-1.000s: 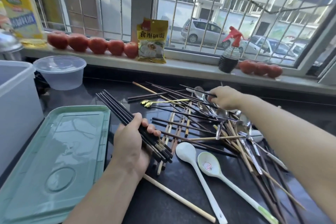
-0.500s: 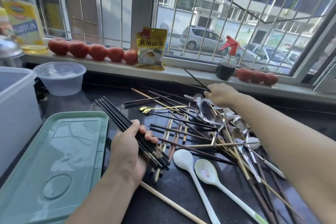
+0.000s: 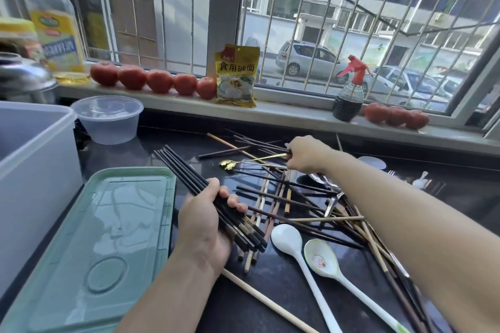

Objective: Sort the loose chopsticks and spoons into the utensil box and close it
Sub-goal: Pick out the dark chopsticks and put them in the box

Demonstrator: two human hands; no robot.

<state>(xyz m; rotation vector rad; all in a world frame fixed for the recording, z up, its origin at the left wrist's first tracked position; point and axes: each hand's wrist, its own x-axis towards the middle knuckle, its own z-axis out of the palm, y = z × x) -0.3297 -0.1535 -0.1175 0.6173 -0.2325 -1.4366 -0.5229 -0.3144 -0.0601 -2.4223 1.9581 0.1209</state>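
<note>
Left hand (image 3: 205, 220) grips bundle of black chopsticks (image 3: 194, 186), collecting matched set. Right hand (image 3: 305, 154) pinches dark chopstick (image 3: 259, 143) in pile (image 3: 292, 197) on counter (image 3: 284, 286), likely adding next. Green lid (image 3: 89, 238) lies flat beside white box (image 3: 35, 176), leaving box ready for filling.

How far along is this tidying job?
Early. Done: the left hand grips a gathered bundle of black chopsticks. In hand: the right hand reaches into the pile, its grip on something dark there. Left: most chopsticks, the two ceramic spoons, and the green lid lying beside the white box.
</note>
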